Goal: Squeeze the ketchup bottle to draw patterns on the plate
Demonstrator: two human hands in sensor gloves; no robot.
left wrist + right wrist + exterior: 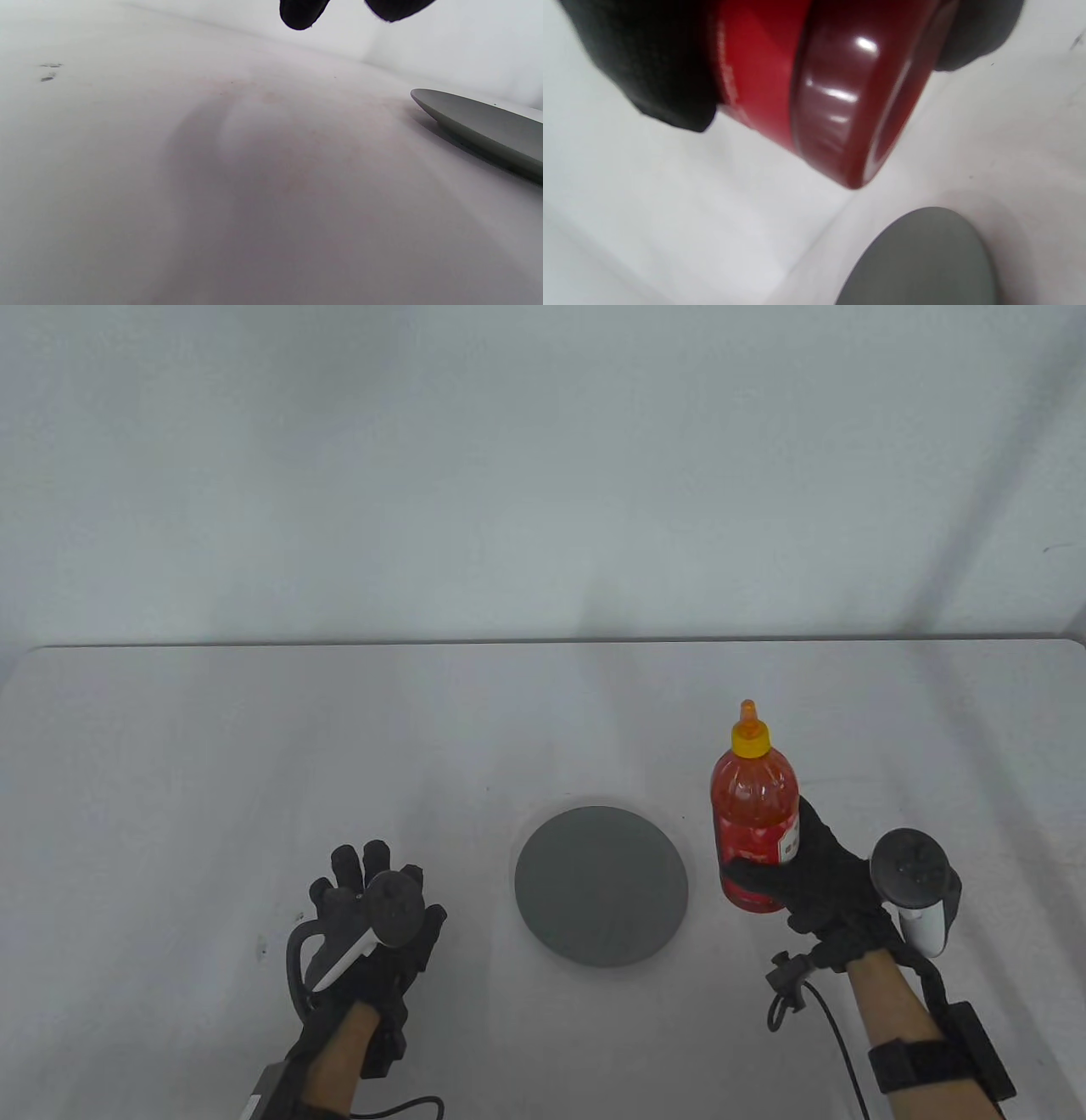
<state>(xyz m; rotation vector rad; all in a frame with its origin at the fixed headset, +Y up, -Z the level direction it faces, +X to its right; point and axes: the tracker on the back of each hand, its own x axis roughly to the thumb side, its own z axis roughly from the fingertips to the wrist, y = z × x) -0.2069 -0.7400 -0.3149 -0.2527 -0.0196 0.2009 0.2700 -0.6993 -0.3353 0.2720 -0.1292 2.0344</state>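
Bottle (755,814): upright, cap on, lifted clear of table (212,780), just right of plate (601,884). Right hand (819,882): fingers clamped round lower body. Left hand (373,912): left of plate, fingers relaxed, apart, holding nothing. Plate: grey, bare, no ketchup. Progress: pickup done; uncapping, tipping, squeezing, drawing all outstanding.

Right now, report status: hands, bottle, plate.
Right hand grips ketchup bottle, upright, cap on. Left hand open, idle. Plate bare, between the hands. Nothing in the way.
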